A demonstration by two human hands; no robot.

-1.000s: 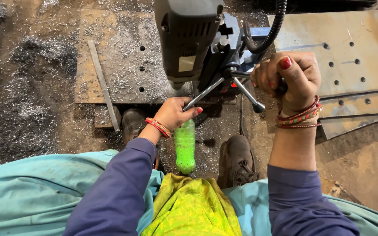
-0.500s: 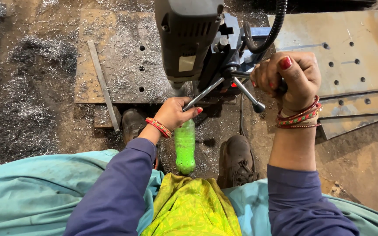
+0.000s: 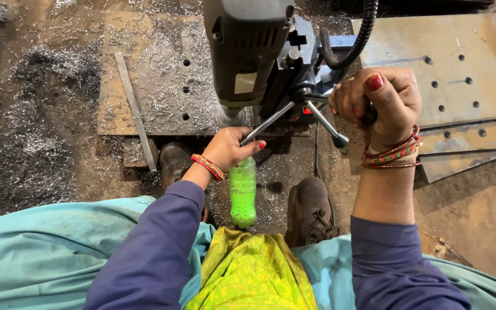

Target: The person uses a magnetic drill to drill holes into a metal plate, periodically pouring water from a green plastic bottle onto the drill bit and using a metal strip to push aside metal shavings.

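— What's under the drill (image 3: 248, 51)?
— A rusty steel plate (image 3: 162, 86), flat, punched with round holes, littered with curly shavings (image 3: 24, 143).
— And the hands?
— The left hand (image 3: 231, 148) is closed around the neck of a green plastic bottle (image 3: 243, 192), tilted toward the bit; I can't tell what is inside. The right hand (image 3: 383, 100) is wrapped tight on a feed handle (image 3: 325, 123).
— Anything changed since a second ago?
— No, both grips and the bottle sit just as before.
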